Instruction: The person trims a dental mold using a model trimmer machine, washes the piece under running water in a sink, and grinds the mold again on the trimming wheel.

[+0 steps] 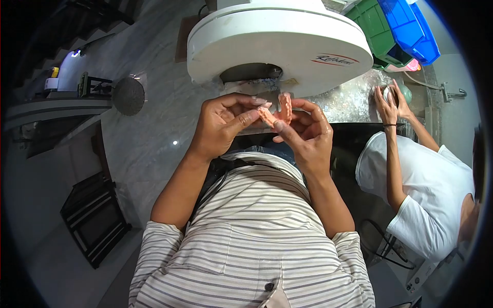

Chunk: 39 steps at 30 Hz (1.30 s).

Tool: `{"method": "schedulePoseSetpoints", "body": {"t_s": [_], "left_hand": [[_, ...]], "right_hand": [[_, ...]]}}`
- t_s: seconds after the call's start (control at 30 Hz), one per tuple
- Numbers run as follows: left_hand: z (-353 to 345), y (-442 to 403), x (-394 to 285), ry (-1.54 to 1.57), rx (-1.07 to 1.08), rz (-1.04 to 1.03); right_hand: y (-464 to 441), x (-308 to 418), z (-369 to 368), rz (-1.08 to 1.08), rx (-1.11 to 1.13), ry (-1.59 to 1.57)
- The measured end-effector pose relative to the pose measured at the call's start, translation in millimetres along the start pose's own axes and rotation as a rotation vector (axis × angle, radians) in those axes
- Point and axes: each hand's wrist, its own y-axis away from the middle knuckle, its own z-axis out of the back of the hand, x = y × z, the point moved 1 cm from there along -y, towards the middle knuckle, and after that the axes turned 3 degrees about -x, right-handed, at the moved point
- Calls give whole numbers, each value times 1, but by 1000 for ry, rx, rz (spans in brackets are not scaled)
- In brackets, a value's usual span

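A small pink U-shaped denture (269, 117) is held up in front of my body, just below the opening of a white machine. My left hand (222, 123) pinches its left arm between thumb and fingertips. The thumb of my right hand (306, 128) presses on the front curve, with the index finger behind the other arm. My right hand's remaining fingers curl loosely beneath. The surface of the denture facing me looks bumpy, but fine detail is too small to tell.
The white rounded machine (246, 46) has a dark opening (251, 72) facing me. At right, a co-worker's hands (389, 105) hold a small pale object over a wet, whitish worktop (349, 105). Green (375, 31) and blue bins (413, 33) stand behind. A round stool (128, 96) is at left.
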Motion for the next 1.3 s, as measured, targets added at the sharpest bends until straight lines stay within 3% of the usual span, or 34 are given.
{"method": "schedulePoseSetpoints", "body": {"t_s": [0.17,0.3,0.37,0.57,0.73,0.9,1.1,1.17,1.3], "left_hand": [[-1,-2,-1,-86,-159,-152],[5,-1,-2,-239,-284,-91],[7,2,-1,-263,-229,-3],[6,7,7,-237,-348,-98],[10,11,4,-290,-369,-51],[5,14,8,-205,-368,-100],[5,4,4,-436,-386,57],[1,1,8,-309,-442,23],[5,-2,11,-339,-438,21]], "right_hand": [[-13,1,-2,-134,56,-79],[-30,-6,-13,-172,44,-90],[-34,-8,-18,-191,59,-72],[-45,-15,-26,-174,128,53],[-45,-13,-28,-201,164,43],[-40,-13,-31,-270,108,-36],[-46,-37,-30,-187,65,-7],[-45,-35,-32,-194,39,-50],[-42,-34,-39,-218,-4,-92]]}}
